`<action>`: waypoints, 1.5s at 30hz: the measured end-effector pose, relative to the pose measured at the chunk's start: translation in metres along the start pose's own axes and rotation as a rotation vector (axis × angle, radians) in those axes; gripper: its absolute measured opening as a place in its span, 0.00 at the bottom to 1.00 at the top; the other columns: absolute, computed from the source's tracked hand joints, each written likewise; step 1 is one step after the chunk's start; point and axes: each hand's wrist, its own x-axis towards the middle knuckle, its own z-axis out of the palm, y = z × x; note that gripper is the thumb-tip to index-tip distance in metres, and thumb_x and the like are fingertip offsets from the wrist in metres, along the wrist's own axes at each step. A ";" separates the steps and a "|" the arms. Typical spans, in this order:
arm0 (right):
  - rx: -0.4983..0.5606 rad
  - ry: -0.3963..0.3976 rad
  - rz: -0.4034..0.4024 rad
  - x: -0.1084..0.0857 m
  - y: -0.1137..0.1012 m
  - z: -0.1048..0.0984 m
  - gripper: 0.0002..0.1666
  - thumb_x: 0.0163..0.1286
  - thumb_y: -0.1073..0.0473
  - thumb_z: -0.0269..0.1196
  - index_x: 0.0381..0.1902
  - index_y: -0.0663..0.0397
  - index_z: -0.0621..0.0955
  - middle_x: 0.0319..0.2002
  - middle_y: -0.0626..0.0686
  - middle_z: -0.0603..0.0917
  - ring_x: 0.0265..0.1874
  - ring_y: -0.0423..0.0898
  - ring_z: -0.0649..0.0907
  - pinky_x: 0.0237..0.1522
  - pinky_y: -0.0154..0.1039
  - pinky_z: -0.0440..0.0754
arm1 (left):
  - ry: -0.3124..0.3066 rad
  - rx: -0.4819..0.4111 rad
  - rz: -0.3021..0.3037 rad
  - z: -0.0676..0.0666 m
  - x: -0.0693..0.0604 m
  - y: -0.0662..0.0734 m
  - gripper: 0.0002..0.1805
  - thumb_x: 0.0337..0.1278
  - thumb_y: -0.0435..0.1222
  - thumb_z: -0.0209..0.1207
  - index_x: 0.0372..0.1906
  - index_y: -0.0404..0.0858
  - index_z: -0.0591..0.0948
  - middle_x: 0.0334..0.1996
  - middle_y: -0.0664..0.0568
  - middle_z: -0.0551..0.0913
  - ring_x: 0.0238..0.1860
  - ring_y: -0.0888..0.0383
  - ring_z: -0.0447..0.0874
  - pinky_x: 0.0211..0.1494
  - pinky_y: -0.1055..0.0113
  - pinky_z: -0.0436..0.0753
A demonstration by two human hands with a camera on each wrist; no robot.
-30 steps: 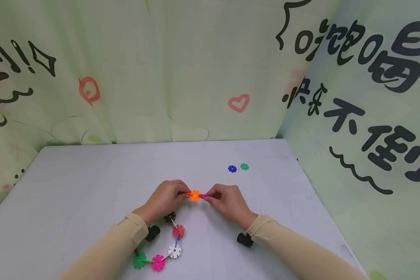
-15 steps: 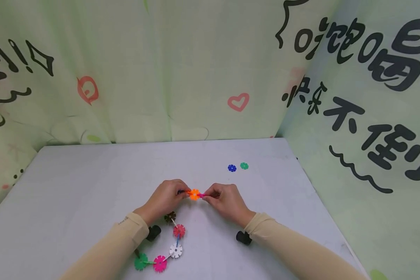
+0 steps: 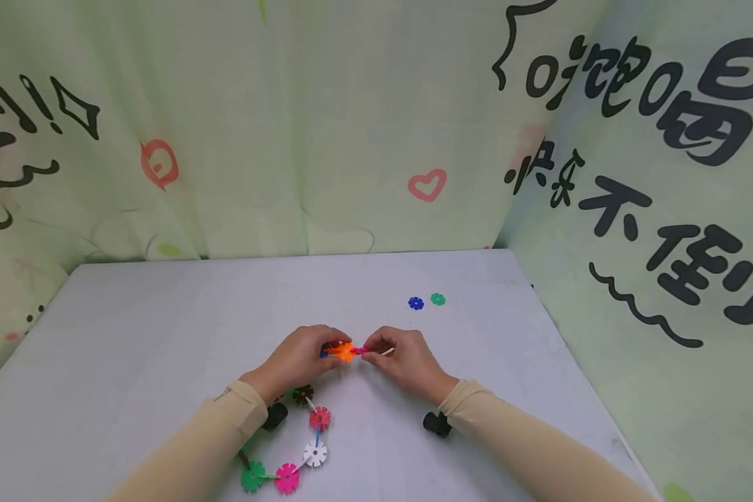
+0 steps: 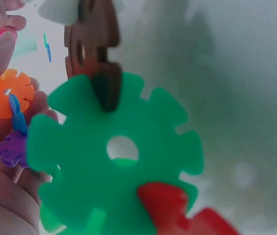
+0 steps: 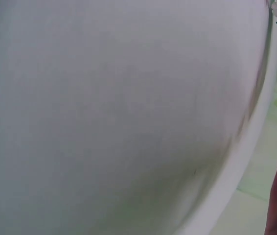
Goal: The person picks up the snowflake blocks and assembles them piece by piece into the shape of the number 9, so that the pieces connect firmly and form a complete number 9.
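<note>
Near the middle of the table, my left hand [image 3: 298, 357] pinches an orange notched snowflake disc [image 3: 346, 353]. My right hand [image 3: 408, 359] holds a pink disc [image 3: 360, 351] edge-on, joined to the orange one. A small whitish edge [image 3: 388, 351] shows at the right fingers. From the left hand a linked chain of discs hangs down: brown [image 3: 303, 395], red [image 3: 320, 418], white [image 3: 316, 454], pink [image 3: 286, 479] and green [image 3: 253, 477]. In the left wrist view, a purple disc [image 4: 12, 149] lies against the left fingers, and a large green disc [image 4: 84, 142] blocks much behind it.
Two loose discs, blue [image 3: 416, 303] and green [image 3: 438, 299], lie farther back on the white table [image 3: 163, 314]. Black wrist-camera parts [image 3: 437, 424] sit by the wrists. Printed curtains [image 3: 351, 125] enclose the back and sides.
The left fingers have shifted right, farther over the orange disc and closer to the right hand. The orange disc has tilted. A whitish edge now shows at the right fingers.
</note>
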 end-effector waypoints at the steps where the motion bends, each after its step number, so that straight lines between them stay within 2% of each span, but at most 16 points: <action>1: 0.002 -0.027 0.011 0.000 0.002 -0.001 0.11 0.60 0.64 0.74 0.39 0.49 0.85 0.35 0.42 0.87 0.36 0.35 0.85 0.39 0.31 0.83 | 0.000 0.005 -0.007 0.000 -0.001 0.000 0.18 0.53 0.34 0.73 0.51 0.43 0.86 0.44 0.57 0.85 0.43 0.60 0.81 0.51 0.61 0.80; 4: 0.005 -0.094 0.065 0.001 0.010 -0.008 0.13 0.62 0.63 0.73 0.45 0.51 0.84 0.39 0.44 0.86 0.38 0.36 0.84 0.41 0.32 0.83 | 0.003 0.021 -0.018 -0.001 -0.002 -0.001 0.18 0.53 0.35 0.73 0.51 0.44 0.86 0.43 0.58 0.85 0.43 0.60 0.81 0.51 0.60 0.80; 6: 0.009 -0.105 0.115 0.003 0.018 -0.015 0.14 0.63 0.64 0.72 0.47 0.52 0.83 0.40 0.45 0.86 0.39 0.38 0.84 0.42 0.33 0.83 | 0.007 0.030 -0.023 -0.001 -0.002 -0.001 0.18 0.53 0.36 0.73 0.51 0.44 0.86 0.43 0.59 0.85 0.43 0.60 0.82 0.51 0.60 0.80; 13: 0.066 -0.019 0.325 0.012 0.059 -0.047 0.15 0.62 0.68 0.71 0.47 0.58 0.83 0.40 0.50 0.86 0.39 0.46 0.85 0.38 0.36 0.84 | 0.002 0.039 -0.032 -0.001 -0.004 -0.002 0.20 0.53 0.37 0.73 0.52 0.44 0.85 0.44 0.59 0.84 0.45 0.59 0.81 0.53 0.59 0.79; 18: 0.086 -0.012 0.448 0.020 0.085 -0.073 0.17 0.64 0.67 0.69 0.50 0.63 0.81 0.43 0.56 0.85 0.41 0.49 0.84 0.39 0.38 0.84 | -0.003 0.027 -0.032 -0.001 -0.005 -0.003 0.20 0.53 0.37 0.73 0.53 0.44 0.85 0.45 0.59 0.85 0.46 0.59 0.81 0.54 0.59 0.79; 22: 0.087 -0.013 0.515 0.025 0.101 -0.087 0.18 0.64 0.66 0.69 0.52 0.63 0.81 0.43 0.56 0.85 0.37 0.48 0.84 0.38 0.37 0.84 | -0.002 0.022 -0.023 -0.001 -0.005 -0.004 0.20 0.54 0.37 0.73 0.53 0.44 0.85 0.45 0.59 0.85 0.46 0.60 0.81 0.53 0.60 0.79; 26: 0.076 -0.009 0.547 0.029 0.112 -0.093 0.19 0.64 0.65 0.70 0.52 0.62 0.81 0.40 0.56 0.85 0.33 0.47 0.83 0.37 0.37 0.83 | -0.003 0.013 -0.018 -0.001 -0.006 -0.003 0.19 0.54 0.36 0.72 0.53 0.44 0.85 0.45 0.59 0.85 0.46 0.60 0.81 0.53 0.60 0.79; 35: 0.024 0.042 0.527 0.035 0.128 -0.100 0.17 0.64 0.64 0.69 0.51 0.62 0.81 0.37 0.56 0.83 0.29 0.47 0.82 0.34 0.38 0.83 | -0.004 0.008 0.009 -0.002 -0.005 -0.001 0.19 0.54 0.36 0.73 0.53 0.44 0.85 0.44 0.60 0.84 0.44 0.61 0.81 0.51 0.61 0.80; 41: -0.070 0.015 0.549 0.040 0.131 -0.106 0.24 0.66 0.60 0.69 0.58 0.61 0.78 0.34 0.55 0.81 0.28 0.47 0.80 0.33 0.37 0.80 | -0.004 0.014 0.014 -0.002 -0.006 -0.001 0.19 0.54 0.36 0.72 0.53 0.45 0.85 0.43 0.62 0.84 0.43 0.63 0.80 0.49 0.62 0.80; 45: -0.125 -0.009 0.536 0.043 0.127 -0.105 0.27 0.67 0.58 0.67 0.62 0.62 0.77 0.32 0.55 0.81 0.27 0.46 0.78 0.32 0.38 0.77 | -0.003 0.011 0.010 -0.003 -0.007 -0.002 0.19 0.55 0.36 0.72 0.53 0.45 0.85 0.44 0.61 0.84 0.43 0.63 0.80 0.48 0.63 0.80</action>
